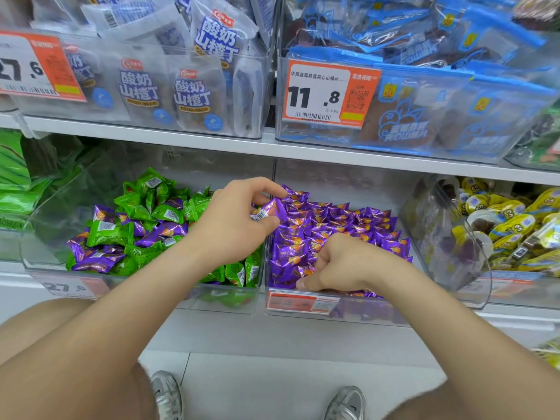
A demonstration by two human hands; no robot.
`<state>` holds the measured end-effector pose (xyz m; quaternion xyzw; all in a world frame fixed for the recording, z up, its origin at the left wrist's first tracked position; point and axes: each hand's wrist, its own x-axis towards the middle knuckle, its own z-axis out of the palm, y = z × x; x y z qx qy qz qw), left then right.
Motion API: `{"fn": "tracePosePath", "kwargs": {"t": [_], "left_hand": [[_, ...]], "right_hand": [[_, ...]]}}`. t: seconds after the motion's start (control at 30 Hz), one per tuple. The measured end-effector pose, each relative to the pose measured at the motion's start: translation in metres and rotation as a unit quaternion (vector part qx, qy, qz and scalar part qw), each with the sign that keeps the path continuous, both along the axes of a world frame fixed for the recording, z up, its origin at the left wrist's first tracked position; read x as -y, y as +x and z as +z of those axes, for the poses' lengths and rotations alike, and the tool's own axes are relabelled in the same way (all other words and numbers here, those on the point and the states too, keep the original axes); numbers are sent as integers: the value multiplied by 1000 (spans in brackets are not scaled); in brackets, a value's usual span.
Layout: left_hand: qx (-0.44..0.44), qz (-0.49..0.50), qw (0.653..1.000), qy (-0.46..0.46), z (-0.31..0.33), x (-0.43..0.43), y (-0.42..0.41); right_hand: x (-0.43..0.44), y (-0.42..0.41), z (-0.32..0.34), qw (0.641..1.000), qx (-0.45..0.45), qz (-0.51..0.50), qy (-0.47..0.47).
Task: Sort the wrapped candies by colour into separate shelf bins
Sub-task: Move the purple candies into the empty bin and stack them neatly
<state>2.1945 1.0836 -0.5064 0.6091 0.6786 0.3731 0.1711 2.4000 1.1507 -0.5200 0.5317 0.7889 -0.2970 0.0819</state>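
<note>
On the lower shelf, a clear bin (36, 256) on the left holds green wrapped candies (163, 212) mixed with purple ones (97, 262). The clear bin (303, 316) next to it on the right is full of purple candies (348, 222). My left hand (233, 219) hovers over the divide between the two bins and pinches a purple candy (269, 212) between thumb and fingers. My right hand (336, 262) lies in the front of the purple bin with curled fingers down among the candies; what they grip is hidden.
A bin of yellow sweets (515, 225) stands at the right, green packets (15, 183) at the far left. The upper shelf (181, 142) carries bins of white and blue snack bags with orange price tags (330, 93). My shoes (168, 395) are on the tiled floor below.
</note>
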Motion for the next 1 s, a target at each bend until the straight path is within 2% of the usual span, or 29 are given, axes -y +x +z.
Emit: {"fn": "tracePosePath", "kwargs": {"t": [0.17,0.3,0.67,0.83,1.0], "left_hand": [[-6,2,1000,0,1,1,1],[-1,3,1000,0,2,1,1],[5,0,1000,-1,1,1,-1],[4,-2,1000,-3,0,-1,-1],[4,-2,1000,-6,-1,-1,-1]], "right_hand": [[1,-1,3,996,-68,-46,-32],[1,2,3,992,-113,-43,-33],[1,9,4,994,-97,44,30],[2,7,-5,994,-44,99,32],[-8,11,4,997,-35,52,54]]}}
